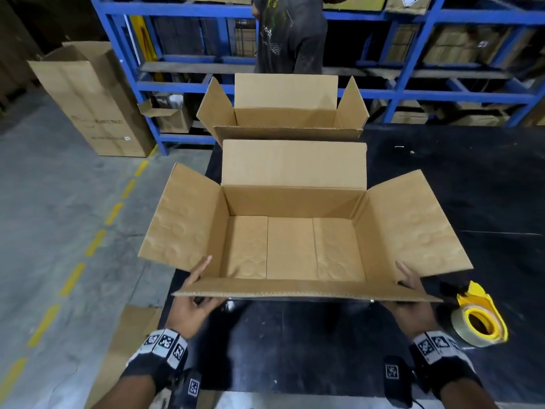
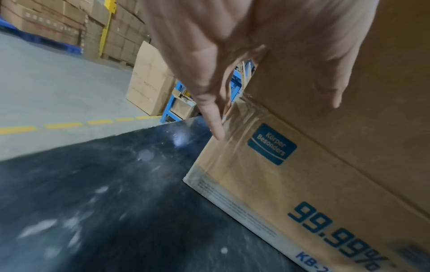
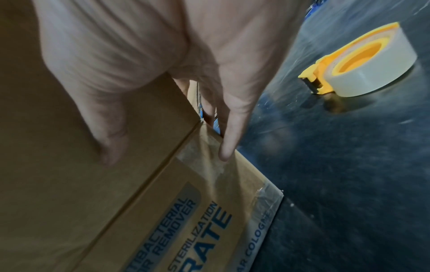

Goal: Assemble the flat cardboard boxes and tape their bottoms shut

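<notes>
An assembled brown cardboard box [image 1: 292,202] stands upright on the black table [image 1: 295,343], its four top flaps spread open and its bottom flaps closed inside. My left hand [image 1: 191,293] lies at the near left corner, fingers straight along the box's end. At the near right corner my right hand [image 1: 410,293] touches the box in the same way. In the left wrist view my left hand [image 2: 209,55] spans the printed corner of the box [image 2: 291,174]. The right wrist view has my right hand [image 3: 186,55] on the box [image 3: 163,202], with clear tape [image 3: 267,195] wrapping its bottom edge.
A yellow tape dispenser [image 1: 479,317] [image 3: 363,66] lies on the table to the right of my right hand. A second open box [image 1: 286,113] stands at the table's far edge. A person [image 1: 290,33] stands behind it by blue racks [image 1: 442,16]. A tall carton [image 1: 94,98] stands on the floor, left.
</notes>
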{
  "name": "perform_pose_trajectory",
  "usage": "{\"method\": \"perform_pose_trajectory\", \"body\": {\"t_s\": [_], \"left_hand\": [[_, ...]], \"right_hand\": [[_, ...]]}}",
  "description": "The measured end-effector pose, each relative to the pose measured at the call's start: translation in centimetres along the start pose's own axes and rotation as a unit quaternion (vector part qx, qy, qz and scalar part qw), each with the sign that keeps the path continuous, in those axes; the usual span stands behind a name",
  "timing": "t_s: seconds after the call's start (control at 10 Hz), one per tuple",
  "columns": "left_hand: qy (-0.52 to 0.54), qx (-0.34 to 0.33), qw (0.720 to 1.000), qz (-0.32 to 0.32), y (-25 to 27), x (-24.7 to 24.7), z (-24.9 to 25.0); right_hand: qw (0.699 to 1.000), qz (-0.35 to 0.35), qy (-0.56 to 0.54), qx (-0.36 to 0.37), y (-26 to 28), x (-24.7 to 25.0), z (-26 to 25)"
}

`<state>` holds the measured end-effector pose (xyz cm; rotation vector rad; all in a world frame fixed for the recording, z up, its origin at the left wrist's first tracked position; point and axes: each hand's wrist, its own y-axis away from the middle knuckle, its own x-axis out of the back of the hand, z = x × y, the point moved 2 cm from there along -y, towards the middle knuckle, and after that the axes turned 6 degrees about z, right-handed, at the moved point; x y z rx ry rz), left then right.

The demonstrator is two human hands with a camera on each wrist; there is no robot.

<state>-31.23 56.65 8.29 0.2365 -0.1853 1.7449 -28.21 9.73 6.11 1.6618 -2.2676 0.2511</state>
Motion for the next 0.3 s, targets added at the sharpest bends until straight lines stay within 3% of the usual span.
{"method": "perform_pose_trajectory", "body": {"t_s": [0.1,0.3], "left_hand": [[-0.014,0.004,1.0,-0.002,-2.5,0.2,0.2],[-0.04,0.035,0.996,0.066,-2.0,1.3,0.7]], "right_hand": [[1.0,-0.006,0.022,0.019,-1.5,-0.8,-2.6],[0.997,-0.018,-0.066,-0.032,-1.6,0.7,-2.5]]}}
